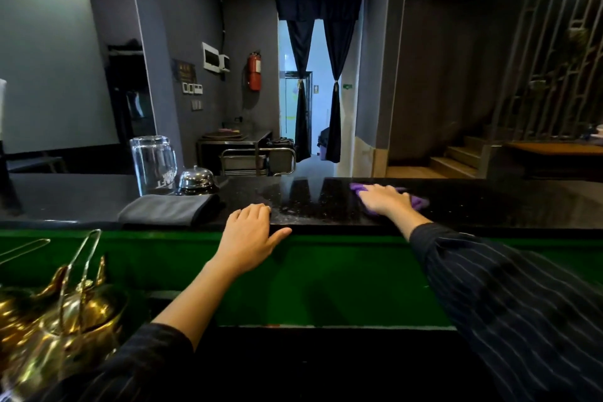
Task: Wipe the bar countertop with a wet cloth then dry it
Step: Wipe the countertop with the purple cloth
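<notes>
While a folded grey cloth point(168, 214) lies by the counter's point(489, 204) near edge, the left hand point(249, 235) rests relaxed on that edge, holding nothing; further right, the right hand point(383, 199) presses flat-fingered on the purple cloth point(419, 202), nearer the far edge.

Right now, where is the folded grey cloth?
Head view: the grey cloth lies on the countertop, left of the left hand, just in front of the glass and bell.
</notes>
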A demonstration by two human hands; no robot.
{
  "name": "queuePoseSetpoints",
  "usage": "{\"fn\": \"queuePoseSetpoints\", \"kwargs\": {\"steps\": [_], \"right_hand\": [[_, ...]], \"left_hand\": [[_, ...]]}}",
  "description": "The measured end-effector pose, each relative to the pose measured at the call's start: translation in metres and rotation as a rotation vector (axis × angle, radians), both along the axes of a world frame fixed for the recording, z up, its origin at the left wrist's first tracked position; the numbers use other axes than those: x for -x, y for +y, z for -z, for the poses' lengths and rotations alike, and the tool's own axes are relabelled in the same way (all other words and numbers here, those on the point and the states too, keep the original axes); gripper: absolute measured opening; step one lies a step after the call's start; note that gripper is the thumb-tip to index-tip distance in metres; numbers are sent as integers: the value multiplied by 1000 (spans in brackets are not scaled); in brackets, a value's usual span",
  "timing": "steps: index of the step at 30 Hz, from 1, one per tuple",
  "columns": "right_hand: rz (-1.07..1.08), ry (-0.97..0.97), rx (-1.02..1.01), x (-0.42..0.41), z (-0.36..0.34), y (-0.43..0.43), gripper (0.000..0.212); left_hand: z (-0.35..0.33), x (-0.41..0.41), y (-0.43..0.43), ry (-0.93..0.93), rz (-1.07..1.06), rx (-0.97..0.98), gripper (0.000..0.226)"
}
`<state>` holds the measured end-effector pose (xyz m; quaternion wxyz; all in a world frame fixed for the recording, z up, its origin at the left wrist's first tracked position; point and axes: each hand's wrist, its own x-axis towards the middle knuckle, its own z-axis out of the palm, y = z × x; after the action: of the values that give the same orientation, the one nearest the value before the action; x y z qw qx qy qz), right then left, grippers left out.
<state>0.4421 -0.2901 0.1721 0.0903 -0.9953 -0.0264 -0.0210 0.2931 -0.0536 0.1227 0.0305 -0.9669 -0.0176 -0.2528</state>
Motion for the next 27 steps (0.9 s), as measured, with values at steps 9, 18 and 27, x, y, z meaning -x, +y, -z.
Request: {"fn": "queuePoseSetpoints", "kwargs": {"steps": [9,18,27], "right_hand": [[-103,21,23,25,3,110,64],[-497,37,-3,50,-1,111,59],[-81,18,14,36,1,110,55]], "left_hand": [[-10,-2,0,117,14,137,57],[3,23,33,39,136,191,44],[21,30,29,72,79,104,60]]}}
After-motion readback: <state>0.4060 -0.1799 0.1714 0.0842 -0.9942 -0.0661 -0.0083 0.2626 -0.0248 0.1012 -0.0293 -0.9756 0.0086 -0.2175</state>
